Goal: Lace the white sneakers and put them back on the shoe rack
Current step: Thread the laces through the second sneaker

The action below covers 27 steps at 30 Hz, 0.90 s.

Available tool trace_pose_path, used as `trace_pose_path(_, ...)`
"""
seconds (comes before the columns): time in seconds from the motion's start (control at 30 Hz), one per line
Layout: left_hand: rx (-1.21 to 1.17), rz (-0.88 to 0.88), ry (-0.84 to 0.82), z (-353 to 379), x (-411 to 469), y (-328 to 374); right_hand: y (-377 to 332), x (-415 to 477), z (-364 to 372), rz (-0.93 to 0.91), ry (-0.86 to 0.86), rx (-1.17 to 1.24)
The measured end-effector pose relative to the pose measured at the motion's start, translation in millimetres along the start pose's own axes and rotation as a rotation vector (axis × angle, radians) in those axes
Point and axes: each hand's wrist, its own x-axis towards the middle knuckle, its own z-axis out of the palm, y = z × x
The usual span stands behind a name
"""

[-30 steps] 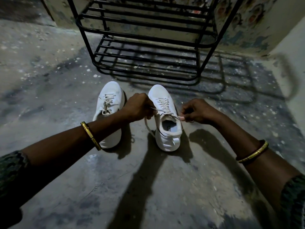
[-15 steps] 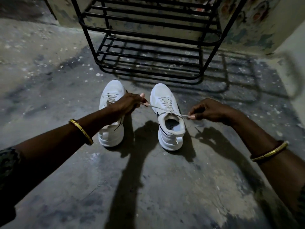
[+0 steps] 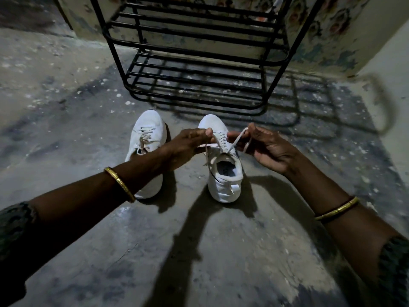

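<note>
Two white sneakers stand side by side on the concrete floor, toes toward the rack. The left sneaker (image 3: 147,138) is laced and partly hidden by my left forearm. Over the right sneaker (image 3: 223,171) my left hand (image 3: 188,145) pinches one end of its white lace (image 3: 210,147). My right hand (image 3: 265,147) holds the other lace end, folded into a loop (image 3: 242,138). The two hands are close together above the shoe's tongue. The black metal shoe rack (image 3: 194,63) stands just beyond the toes, its visible shelves bare.
A wall with a faded flower pattern (image 3: 327,29) rises behind the rack and a pale wall (image 3: 394,89) closes the right side. Stained concrete floor (image 3: 66,107) spreads to the left and in front of the shoes. Both wrists wear gold bangles.
My hands, which were pulling the lace ends apart sideways, have come together over the right sneaker. The right hand now holds its end as a loop.
</note>
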Motion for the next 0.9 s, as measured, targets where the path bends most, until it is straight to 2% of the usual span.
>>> trace_pose_path(0.07,-0.101,0.030,-0.003,9.1,2.5,1.0,2.0,4.8,3.5,-0.028,0.007,0.032)
trace_pose_path(0.17,-0.131,0.064,-0.004,13.1,6.9,-2.1,3.8,7.9,3.5,-0.044,0.033,-0.052)
trace_pose_path(0.3,0.063,0.137,0.079,14.8,15.1,-9.1,7.2,8.5,8.5,-0.038,0.139,-0.275)
trace_pose_path(0.4,0.182,0.222,0.043,20.0,18.2,-9.7,8.8,10.0,14.6,-0.070,0.200,-0.391)
trace_pose_path(0.5,0.234,0.272,-0.002,19.0,19.2,-9.1,5.7,11.2,20.5,-0.090,0.190,-0.550)
trace_pose_path(0.6,0.250,0.294,0.021,15.8,21.6,-6.7,2.5,11.0,26.0,-0.112,0.200,-0.699)
trace_pose_path(0.7,0.175,0.263,0.073,15.2,23.6,-6.7,-0.1,9.6,29.0,-0.135,0.160,-0.781)
trace_pose_path(0.83,0.345,0.218,0.075,14.6,23.6,-7.4,-2.6,7.6,26.5,-0.179,0.079,-0.877)
trace_pose_path(0.9,0.339,0.206,0.062,14.9,22.0,-5.9,-1.4,7.2,23.2,-0.191,0.074,-0.857)
